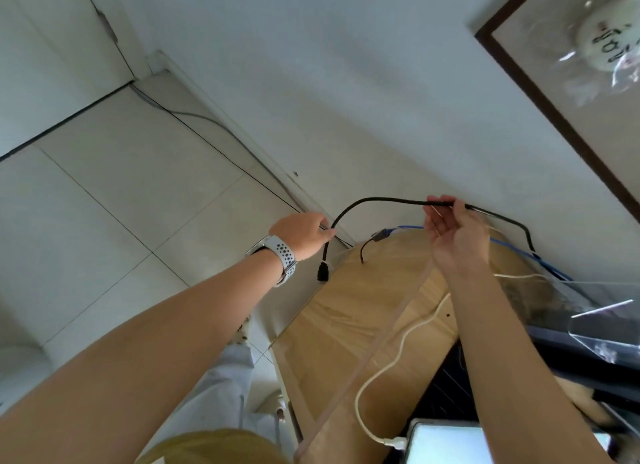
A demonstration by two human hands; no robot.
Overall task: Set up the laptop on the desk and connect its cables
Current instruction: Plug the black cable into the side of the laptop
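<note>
Holding thick black cable (pixel 381 200) raised above light wooden desk (pixel 349 325), both hands up near white wall. Left hand (pixel 301 233), grey perforated watch band (pixel 285 255) on wrist, grips cable close to its black plug (pixel 322 274), plug dangling. Right hand (pixel 453 231) pinches cable further along. Thin white cable (pixel 398 352) crosses desk, plugged into lit laptop (pixel 446 443) at bottom edge. Blue cable (pixel 519 252) at desk rear.

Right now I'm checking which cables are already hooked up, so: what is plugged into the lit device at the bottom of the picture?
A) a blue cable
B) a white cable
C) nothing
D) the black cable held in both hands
B: the white cable snakes across the wooden desk and its plug sits in the lit device's left edge.
</note>
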